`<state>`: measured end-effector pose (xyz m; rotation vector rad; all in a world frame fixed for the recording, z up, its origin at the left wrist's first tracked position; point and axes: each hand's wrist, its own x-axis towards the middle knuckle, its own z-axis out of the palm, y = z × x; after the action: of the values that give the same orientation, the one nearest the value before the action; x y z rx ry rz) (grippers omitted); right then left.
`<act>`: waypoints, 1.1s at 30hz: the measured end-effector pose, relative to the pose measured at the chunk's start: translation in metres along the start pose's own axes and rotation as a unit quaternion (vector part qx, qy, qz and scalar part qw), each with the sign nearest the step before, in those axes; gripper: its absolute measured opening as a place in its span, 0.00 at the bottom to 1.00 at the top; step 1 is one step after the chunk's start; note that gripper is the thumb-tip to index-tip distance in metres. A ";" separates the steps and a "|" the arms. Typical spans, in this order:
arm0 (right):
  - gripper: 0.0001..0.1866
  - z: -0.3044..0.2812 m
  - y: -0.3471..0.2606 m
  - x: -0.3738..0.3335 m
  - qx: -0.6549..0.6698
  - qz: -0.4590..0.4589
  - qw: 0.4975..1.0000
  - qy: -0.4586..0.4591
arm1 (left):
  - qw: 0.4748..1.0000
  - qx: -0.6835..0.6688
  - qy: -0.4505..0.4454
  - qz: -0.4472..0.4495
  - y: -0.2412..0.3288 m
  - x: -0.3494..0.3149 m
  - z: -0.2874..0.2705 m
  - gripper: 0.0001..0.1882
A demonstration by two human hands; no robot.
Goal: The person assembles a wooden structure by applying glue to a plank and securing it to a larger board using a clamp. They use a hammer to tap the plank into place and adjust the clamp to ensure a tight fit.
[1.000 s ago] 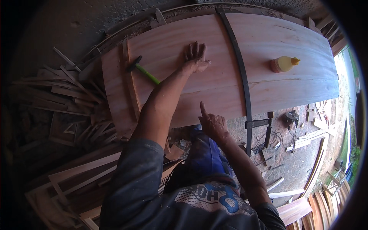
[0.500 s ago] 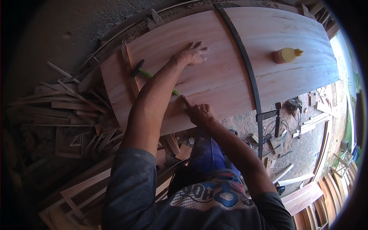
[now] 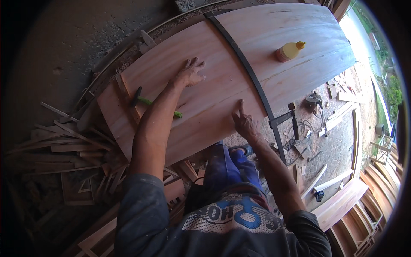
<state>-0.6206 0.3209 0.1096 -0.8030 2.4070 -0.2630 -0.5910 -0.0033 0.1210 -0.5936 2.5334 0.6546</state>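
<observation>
In front of me lies a large pale wooden panel (image 3: 214,109) with a seam running along it. My left hand (image 3: 191,73) rests on its far half, fingers spread, nothing held. Over the near part is my right hand (image 3: 245,123), index finger stretched out along the seam and the other fingers curled, also holding nothing. A hammer (image 3: 144,101) with a green grip lies on the panel, partly hidden by my left forearm. Just right of my right hand, a long black bar clamp (image 3: 242,60) crosses the panel.
A bottle of yellowish liquid (image 3: 289,52) lies on the panel beyond the clamp. A wooden strip (image 3: 128,98) crosses the panel's left end. Scrap wood (image 3: 72,137) is piled at left. A circular saw (image 3: 314,100) and cables are on the floor at right.
My right hand has slid to the right along the seam, away from the hammer's handle end. The left hand stays spread on the panel. The view has shifted to the right.
</observation>
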 end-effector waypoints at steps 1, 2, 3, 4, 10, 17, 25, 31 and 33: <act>0.40 0.001 -0.009 -0.021 -0.007 -0.008 0.999 -0.047 | 1.000 0.001 0.008 -0.001 -0.010 -0.001 0.004 0.39; 0.39 0.004 -0.009 -0.039 -0.011 -0.012 0.997 -0.081 | 1.000 0.001 0.015 0.006 -0.017 0.000 0.007 0.39; 0.39 0.025 0.010 -0.052 -0.032 -0.067 0.997 -0.026 | 1.000 0.010 0.016 0.008 -0.017 0.004 0.009 0.39; 0.33 0.013 0.007 -0.069 -0.004 -0.065 0.996 -0.057 | 1.000 0.020 0.020 -0.002 -0.024 0.004 0.013 0.39; 0.22 -0.020 0.113 -0.116 0.070 0.057 0.988 0.125 | 0.995 0.040 0.093 0.002 0.004 0.008 0.022 0.38; 0.34 -0.037 0.247 -0.104 -0.023 0.131 0.957 0.259 | 0.931 -0.047 0.354 0.074 0.100 0.032 0.065 0.27; 0.28 -0.027 0.281 -0.025 0.070 0.078 0.980 0.168 | 0.918 -0.047 0.294 0.262 0.272 0.060 0.150 0.28; 0.24 -0.033 0.272 -0.006 0.053 0.168 0.979 0.098 | 0.909 0.002 0.297 0.291 0.272 0.057 0.171 0.36; 0.17 -0.036 0.274 0.001 0.067 0.178 0.978 0.088 | 0.916 -0.008 0.303 0.264 0.276 0.054 0.167 0.37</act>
<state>-0.7755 0.5390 0.0411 -0.2895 2.6111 -0.3592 -0.7207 0.2895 0.0556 -0.0988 3.3250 0.7563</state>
